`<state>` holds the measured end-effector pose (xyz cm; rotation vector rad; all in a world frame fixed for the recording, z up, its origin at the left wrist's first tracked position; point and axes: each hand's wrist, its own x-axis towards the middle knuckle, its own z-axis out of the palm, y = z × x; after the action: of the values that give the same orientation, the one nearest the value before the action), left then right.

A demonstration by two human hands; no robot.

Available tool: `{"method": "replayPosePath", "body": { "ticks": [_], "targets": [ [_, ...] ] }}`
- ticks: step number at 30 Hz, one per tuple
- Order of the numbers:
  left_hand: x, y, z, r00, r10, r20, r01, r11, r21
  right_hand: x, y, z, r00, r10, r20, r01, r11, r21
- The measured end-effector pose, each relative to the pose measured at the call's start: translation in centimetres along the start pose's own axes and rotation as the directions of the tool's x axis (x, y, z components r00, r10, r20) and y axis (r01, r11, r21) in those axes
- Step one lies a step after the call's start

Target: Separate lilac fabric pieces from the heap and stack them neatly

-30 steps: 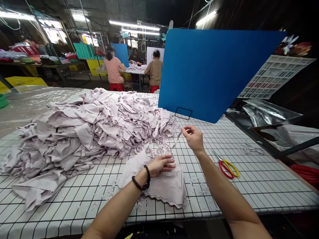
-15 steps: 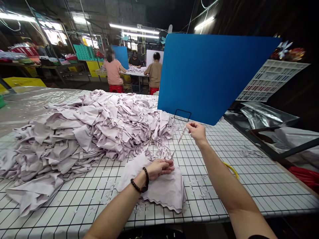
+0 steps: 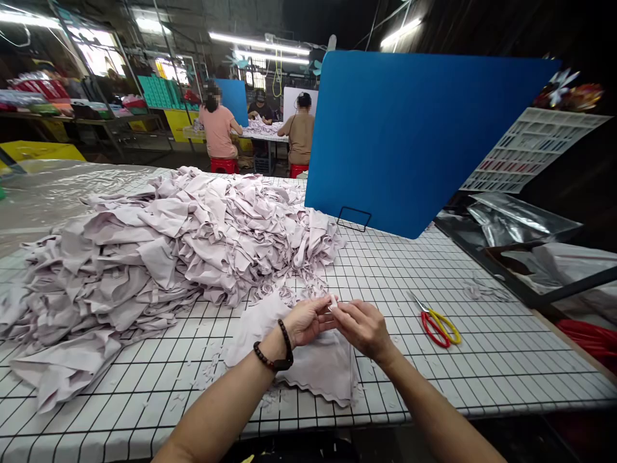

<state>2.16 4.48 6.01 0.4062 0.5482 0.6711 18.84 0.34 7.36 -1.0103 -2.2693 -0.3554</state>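
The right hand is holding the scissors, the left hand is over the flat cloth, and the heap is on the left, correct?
Not quite: in the head view the scissors lie on the table, right of the right hand. The left hand, flat cloth and heap are as you say.

Tube lights (image 3: 260, 44) glow above red stools (image 3: 224, 166), bright windows (image 3: 103, 61) farther left.
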Motion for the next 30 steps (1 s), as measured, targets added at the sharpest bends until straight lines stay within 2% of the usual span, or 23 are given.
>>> {"method": "replayPosePath", "body": {
  "ticks": [2,4,7,10,12,13,15,17,18,20,22,23,25,26,28,30],
  "targets": [
    [-0.2,-0.5,-0.1,0.999,0.013,-0.031,-0.012,0.999,0.030,-1.2,-0.5,0.2,1.000,0.009,0.008,-0.009,0.999,-0.033],
    [-0.4,-0.9,0.0,0.997,0.028,-0.066,-0.023,0.997,0.071,-1.9,-0.9,0.2,0.996,0.087,0.011,-0.087,0.996,0.005],
    [-0.5,-1.3,0.2,0.993,0.075,-0.086,-0.063,0.989,0.133,-2.1,-1.2,0.2,0.979,0.203,0.021,-0.204,0.974,0.100],
    [-0.4,-1.4,0.3,0.990,0.100,-0.102,-0.079,0.979,0.185,-1.8,-1.5,0.1,0.965,0.261,0.040,-0.263,0.943,0.204],
    [-0.3,-1.4,0.2,0.982,0.110,-0.156,-0.078,0.977,0.197,-1.6,-1.7,0.0,0.926,0.374,0.047,-0.369,0.874,0.315],
    [-0.3,-1.3,0.2,0.976,0.114,-0.184,-0.078,0.978,0.193,-1.5,-1.7,0.1,0.882,0.467,0.060,-0.454,0.808,0.377],
    [-0.2,-1.2,0.0,0.969,0.121,-0.214,-0.082,0.980,0.182,-1.2,-1.7,0.3,0.739,0.654,0.161,-0.632,0.591,0.502],
    [-0.2,-1.2,0.0,0.968,0.124,-0.219,-0.082,0.978,0.192,-1.0,-1.4,0.6,0.591,0.731,0.341,-0.738,0.319,0.594],
    [-0.2,-1.3,0.0,0.968,0.123,-0.219,-0.077,0.976,0.206,-0.8,-1.3,0.9,0.538,0.728,0.424,-0.759,0.200,0.620],
    [-0.1,-1.3,0.0,0.968,0.120,-0.221,-0.067,0.970,0.234,-0.5,-1.1,1.3,0.480,0.704,0.524,-0.765,0.043,0.643],
    [-0.3,-1.3,0.0,0.970,0.141,-0.196,-0.084,0.958,0.273,-0.2,-0.9,1.6,0.468,0.689,0.554,-0.760,-0.007,0.650],
    [-0.5,-1.2,0.0,0.970,0.173,-0.173,-0.112,0.942,0.317,-0.2,-0.8,1.7,0.477,0.675,0.563,-0.756,-0.011,0.655],
    [-1.3,-0.9,-0.2,0.949,0.292,-0.122,-0.193,0.838,0.511,-0.3,-0.6,1.9,0.510,0.649,0.565,-0.742,-0.001,0.670],
    [-1.8,-0.7,-0.3,0.925,0.370,-0.090,-0.226,0.722,0.654,-0.4,-0.5,2.0,0.525,0.639,0.562,-0.735,0.008,0.678],
    [-2.9,-0.6,-0.9,0.864,0.504,-0.012,-0.204,0.371,0.906,-0.7,-0.3,2.3,0.553,0.625,0.551,-0.728,0.039,0.685],
    [-4.0,-0.6,-1.6,0.830,0.555,0.055,-0.086,0.029,0.996,-1.0,-0.2,2.6,0.581,0.598,0.552,-0.734,0.093,0.672]
  ]
}}
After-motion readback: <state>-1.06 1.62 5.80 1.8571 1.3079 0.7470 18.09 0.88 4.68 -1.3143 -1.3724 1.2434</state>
